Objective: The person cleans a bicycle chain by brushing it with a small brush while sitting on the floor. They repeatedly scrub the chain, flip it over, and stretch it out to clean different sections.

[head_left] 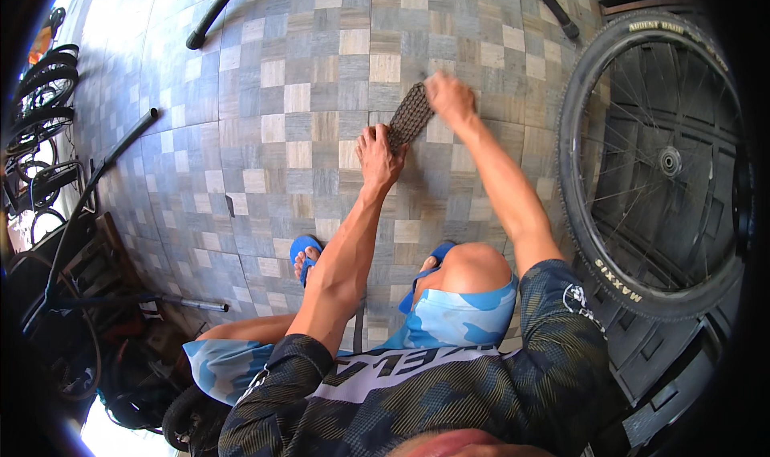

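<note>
A dark brown, narrow bundle with rows of links like bicycle chain (411,116) is held slanting above the tiled floor. My left hand (381,158) grips its lower end, fingers bent round the near side and the thumb along the right edge. At its upper end is my right hand (451,98), curled closed and a little blurred. Whether those fingers hold the bundle's tip or something small beside it is hidden.
A bicycle wheel with a black tyre (573,176) leans at the right against dark panels (642,345). Black stand legs (215,14) reach in from the top, and a dark tube (128,140) lies left. Several tyres (44,96) stand at far left. My feet in blue flip-flops (303,247) are close below.
</note>
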The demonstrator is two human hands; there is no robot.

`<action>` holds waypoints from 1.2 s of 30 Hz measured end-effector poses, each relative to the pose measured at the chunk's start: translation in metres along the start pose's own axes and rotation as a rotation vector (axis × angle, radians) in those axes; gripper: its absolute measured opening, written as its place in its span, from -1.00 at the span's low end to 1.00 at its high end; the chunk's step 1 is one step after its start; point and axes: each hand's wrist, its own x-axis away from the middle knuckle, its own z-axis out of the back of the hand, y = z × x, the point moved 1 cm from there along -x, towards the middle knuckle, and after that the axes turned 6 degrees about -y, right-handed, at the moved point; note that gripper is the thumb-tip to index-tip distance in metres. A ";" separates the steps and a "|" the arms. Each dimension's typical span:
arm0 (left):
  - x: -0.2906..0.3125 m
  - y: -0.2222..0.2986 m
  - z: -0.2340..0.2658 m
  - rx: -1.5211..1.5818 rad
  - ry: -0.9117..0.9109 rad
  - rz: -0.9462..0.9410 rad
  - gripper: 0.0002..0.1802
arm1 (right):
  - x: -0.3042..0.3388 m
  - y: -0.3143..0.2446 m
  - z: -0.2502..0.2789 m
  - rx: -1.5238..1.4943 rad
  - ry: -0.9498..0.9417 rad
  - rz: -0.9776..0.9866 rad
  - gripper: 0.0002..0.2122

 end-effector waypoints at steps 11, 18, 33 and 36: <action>0.007 0.002 -0.010 -0.050 0.061 -0.026 0.00 | 0.092 0.007 0.009 -0.213 -0.179 -0.227 -0.62; 0.002 -0.004 -0.009 0.037 0.010 -0.067 -0.20 | 0.093 -0.031 -0.012 -0.083 -0.072 0.041 -0.69; 0.003 -0.005 -0.016 0.142 0.055 -0.057 -0.23 | 0.067 -0.044 0.012 -0.028 -0.034 0.066 -0.72; 0.000 0.001 -0.017 0.146 0.051 -0.096 -0.23 | 0.033 -0.047 -0.015 0.026 0.070 0.116 -0.71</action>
